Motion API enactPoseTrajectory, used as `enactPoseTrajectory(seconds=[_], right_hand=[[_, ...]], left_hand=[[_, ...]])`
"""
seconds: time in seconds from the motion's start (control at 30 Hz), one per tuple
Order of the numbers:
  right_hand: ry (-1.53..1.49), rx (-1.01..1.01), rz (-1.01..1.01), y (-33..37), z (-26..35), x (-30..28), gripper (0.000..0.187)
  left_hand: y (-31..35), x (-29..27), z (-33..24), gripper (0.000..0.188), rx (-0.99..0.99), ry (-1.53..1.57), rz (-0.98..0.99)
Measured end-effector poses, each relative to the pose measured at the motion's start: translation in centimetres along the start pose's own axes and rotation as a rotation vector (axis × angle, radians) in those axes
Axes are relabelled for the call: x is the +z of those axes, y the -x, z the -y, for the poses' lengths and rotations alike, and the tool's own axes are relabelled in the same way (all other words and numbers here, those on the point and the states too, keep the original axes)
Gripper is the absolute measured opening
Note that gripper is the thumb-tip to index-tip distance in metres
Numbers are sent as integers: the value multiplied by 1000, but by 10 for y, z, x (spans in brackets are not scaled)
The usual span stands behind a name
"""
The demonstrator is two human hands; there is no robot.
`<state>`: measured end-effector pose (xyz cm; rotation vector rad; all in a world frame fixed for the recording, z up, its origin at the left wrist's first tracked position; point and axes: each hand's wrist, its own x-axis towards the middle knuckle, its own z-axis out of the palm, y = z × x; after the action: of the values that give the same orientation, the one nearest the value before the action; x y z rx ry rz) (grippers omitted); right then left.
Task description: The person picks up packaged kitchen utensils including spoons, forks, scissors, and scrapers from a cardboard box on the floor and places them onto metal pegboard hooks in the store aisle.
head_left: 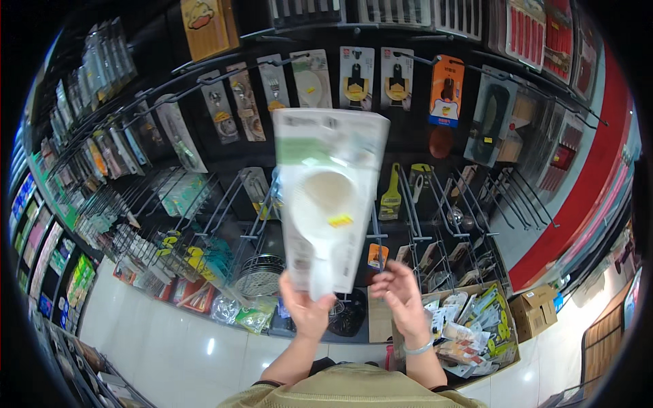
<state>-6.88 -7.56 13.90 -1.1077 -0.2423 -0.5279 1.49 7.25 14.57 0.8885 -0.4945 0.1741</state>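
Head view: left hand [309,314] grips packaged white utensil [325,217]; right hand [404,306], fingers parted, near box [469,289] of packets [471,333].

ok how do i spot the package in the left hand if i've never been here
Find the black display wall, then the left hand in front of it. It grips the bottom of a tall white package holding a white round-bowled utensil with a yellow sticker. Unlike the carded tools hanging behind, it is hand-held and looms largest.
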Motion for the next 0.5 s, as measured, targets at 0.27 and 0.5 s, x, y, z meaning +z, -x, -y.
enactPoseTrajectory(seconds=[0.27,0.5], right_hand=[[60,265,176,30,-14,15,39],[103,288,136,43,-20,9,39]], left_hand=[[-58,20,-29,58,181,80,-38],[-78,30,-37,47,138,110,-85]])
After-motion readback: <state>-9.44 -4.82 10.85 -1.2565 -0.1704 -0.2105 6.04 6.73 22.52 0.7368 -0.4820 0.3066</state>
